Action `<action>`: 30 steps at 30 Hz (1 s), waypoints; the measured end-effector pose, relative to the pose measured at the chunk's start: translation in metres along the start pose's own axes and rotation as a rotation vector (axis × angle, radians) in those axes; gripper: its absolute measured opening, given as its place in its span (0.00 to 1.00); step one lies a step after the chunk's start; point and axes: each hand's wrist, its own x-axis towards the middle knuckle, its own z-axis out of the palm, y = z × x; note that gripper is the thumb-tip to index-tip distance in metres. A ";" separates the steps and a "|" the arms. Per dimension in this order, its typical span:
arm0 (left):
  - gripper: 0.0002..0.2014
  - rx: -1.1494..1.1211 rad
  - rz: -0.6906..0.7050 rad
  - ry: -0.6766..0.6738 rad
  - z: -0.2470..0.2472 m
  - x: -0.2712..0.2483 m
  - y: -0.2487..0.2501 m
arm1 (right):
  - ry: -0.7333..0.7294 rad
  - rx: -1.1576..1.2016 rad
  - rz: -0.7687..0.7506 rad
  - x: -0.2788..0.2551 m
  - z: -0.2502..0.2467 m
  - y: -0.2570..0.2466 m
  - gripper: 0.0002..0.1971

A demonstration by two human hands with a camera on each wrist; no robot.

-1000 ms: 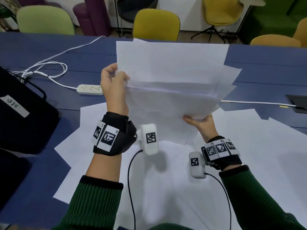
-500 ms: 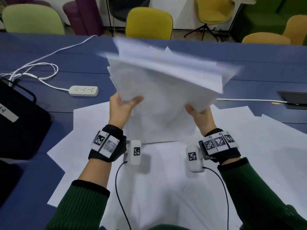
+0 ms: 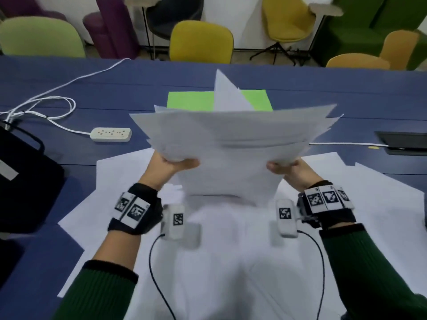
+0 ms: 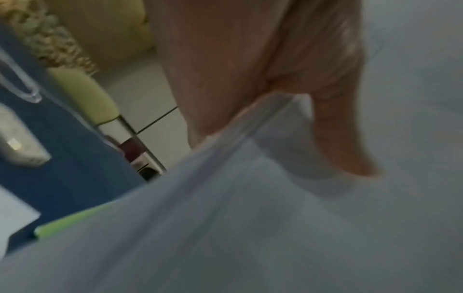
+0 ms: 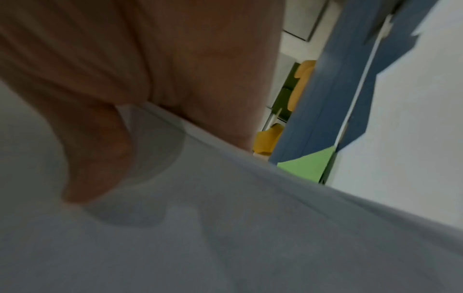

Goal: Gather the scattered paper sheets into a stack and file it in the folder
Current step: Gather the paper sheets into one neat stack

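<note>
Blue table [image 3: 69, 93] spans the view, loose white sheets [image 3: 369, 215] spread over its near half. You hold the ragged paper stack [image 3: 231, 139] in the air above them, edges uneven, one sheet poking up. Green folder [image 3: 189, 101] lies flat on the table just behind the stack. Your left hand [image 3: 169, 166] and right hand [image 3: 291, 168] each pinch a near corner, thumbs on top. Power strip [image 3: 111, 134] sits far left.

bare blue table [image 3: 69, 88] around the power strip [image 3: 111, 134] and white cable [image 3: 53, 107]
</note>
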 end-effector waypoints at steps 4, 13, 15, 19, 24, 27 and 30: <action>0.28 0.145 -0.103 -0.260 -0.007 0.004 0.009 | -0.137 -0.099 -0.018 0.004 -0.014 -0.009 0.38; 0.20 0.107 -0.093 -0.165 0.007 0.020 0.008 | 0.003 -0.057 -0.088 -0.002 -0.005 -0.025 0.25; 0.12 0.104 -0.017 0.037 0.019 0.024 0.012 | 0.133 -0.097 -0.124 -0.004 0.002 -0.028 0.01; 0.04 0.064 0.171 0.345 0.046 0.023 0.027 | 0.431 -0.139 -0.295 -0.011 0.028 -0.045 0.13; 0.14 0.024 0.240 0.410 0.078 0.010 0.037 | 0.537 -0.208 -0.421 -0.016 0.054 -0.038 0.16; 0.16 -0.043 0.146 0.362 0.081 0.005 0.025 | 0.503 -0.134 -0.357 -0.019 0.057 -0.026 0.15; 0.23 -0.066 0.090 0.308 0.071 0.000 0.010 | 0.488 -0.032 -0.358 -0.028 0.052 -0.029 0.20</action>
